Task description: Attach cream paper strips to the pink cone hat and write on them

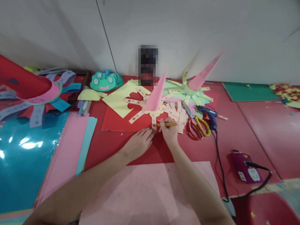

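A pink paper cone (157,95) stands among cream paper strips marked with letters and stars. One strip (154,120) points down toward me. My left hand (140,142) lies flat with its fingers extended, fingertips by the lower end of that strip. My right hand (169,130) is closed around a yellow-orange pen (170,124), whose tip is at the star on the strip. Beneath are red sheets (112,120) and a yellow sheet (119,98). Loose pale strips (181,115) lie just right of the cone.
Red-and-yellow-handled scissors (195,126) and a blue glue gun (209,115) lie right, its cord running to a purple power box (247,167). A second pink cone (205,75) stands behind. Green frog cutouts (103,82) and a red cone (25,81) are left.
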Motion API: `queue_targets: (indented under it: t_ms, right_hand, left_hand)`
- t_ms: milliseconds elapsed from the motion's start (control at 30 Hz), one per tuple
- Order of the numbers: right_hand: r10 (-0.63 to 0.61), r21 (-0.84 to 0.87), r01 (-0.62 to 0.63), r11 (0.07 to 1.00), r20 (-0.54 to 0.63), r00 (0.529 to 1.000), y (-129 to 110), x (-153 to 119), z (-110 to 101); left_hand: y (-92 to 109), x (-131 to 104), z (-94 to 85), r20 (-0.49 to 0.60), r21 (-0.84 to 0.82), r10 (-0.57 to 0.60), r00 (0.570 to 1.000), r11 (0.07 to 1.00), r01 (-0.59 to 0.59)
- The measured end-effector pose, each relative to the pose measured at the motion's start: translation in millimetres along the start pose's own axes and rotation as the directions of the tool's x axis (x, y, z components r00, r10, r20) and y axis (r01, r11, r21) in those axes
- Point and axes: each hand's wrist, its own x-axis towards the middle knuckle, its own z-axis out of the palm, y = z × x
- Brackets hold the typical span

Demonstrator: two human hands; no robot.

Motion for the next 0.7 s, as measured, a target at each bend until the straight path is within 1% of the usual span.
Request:
queue_targets:
  t_ms: [133,167,233,267,333,367,433,500,600,700]
  right_hand:
    - [-0.006,0.002,0.006,1.0,-0.011,1.0,-1,0,-1]
    - [-0.009,0.019,0.01,1.0,-0.038,0.999,-2,0,-2]
    - [-0.018,0.053,0.027,0.998,-0.161,0.987,-2,1,-4]
    - [-0.028,0.061,0.044,0.997,-0.245,0.969,-3,1,-5]
    - [-0.068,0.051,0.096,0.994,-0.391,0.918,-3,3,-6]
    - [-0.102,0.035,0.129,0.991,-0.429,0.898,-2,4,-6]
    - [-0.169,-0.005,0.189,0.982,-0.466,0.869,-1,6,-6]
    - [-0.216,-0.042,0.224,0.974,-0.479,0.851,0,6,-5]
    - [-0.239,-0.04,0.253,0.967,-0.496,0.834,0,7,-5]
    - [-0.238,0.003,0.281,0.96,-0.521,0.82,0,9,-7]
  left_hand:
    - [0,0,-0.3,0.01,0.012,0.009,1.0,1.0,-0.009]
    - [0,0,-0.4,0.011,0.017,0.013,1.0,1.0,-0.014]
    - [0,0,-0.3,0.007,0.029,0.022,1.0,0.999,-0.022]
    - [0,0,-0.2,0.003,0.037,0.025,1.0,0.999,-0.025]
    - [-1,-1,0.2,-0.003,0.05,0.03,1.0,0.998,-0.03]
    - [-1,0,0.3,-0.008,0.053,0.033,0.999,0.998,-0.032]
    - [-2,0,0.0,-0.027,0.047,0.042,0.999,0.998,-0.041]
    - [-3,0,-1.4,-0.065,0.015,0.044,0.997,0.999,-0.043]
    - [-3,-1,-4.9,-0.164,-0.052,0.008,0.987,0.999,-0.016]
    - [-5,-1,-9.8,-0.285,-0.071,-0.04,0.958,0.997,0.021]
